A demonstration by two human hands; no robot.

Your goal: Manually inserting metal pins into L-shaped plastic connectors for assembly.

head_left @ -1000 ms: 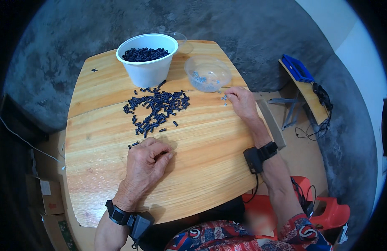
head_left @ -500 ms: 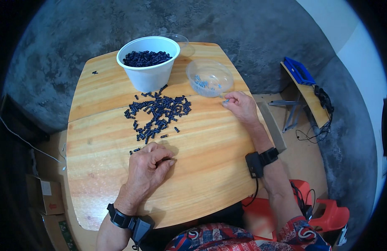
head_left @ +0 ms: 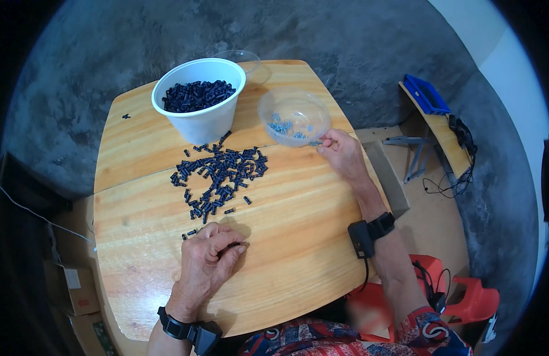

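My left hand rests on the table with its thumb and forefinger pinched together. A bit of a small black plastic piece shows between those fingers, mostly hidden. At the near right rim of a clear round bowl, my right hand pinches a small silvery screw at its fingertips. More silvery screws lie inside the bowl. Beyond my left hand spreads a loose pile of short black plastic pieces, with a few strays close to my knuckles.
A white bucket full of the same black pieces stands behind the pile. Behind it is a clear lid. A small side table with a blue tray stands to the right. Red stools and cardboard boxes flank the wooden table.
The whole view has shifted slightly, so the table contents sit lower. My right hand has come nearer the bowl's rim; my left hand keeps its pinch.
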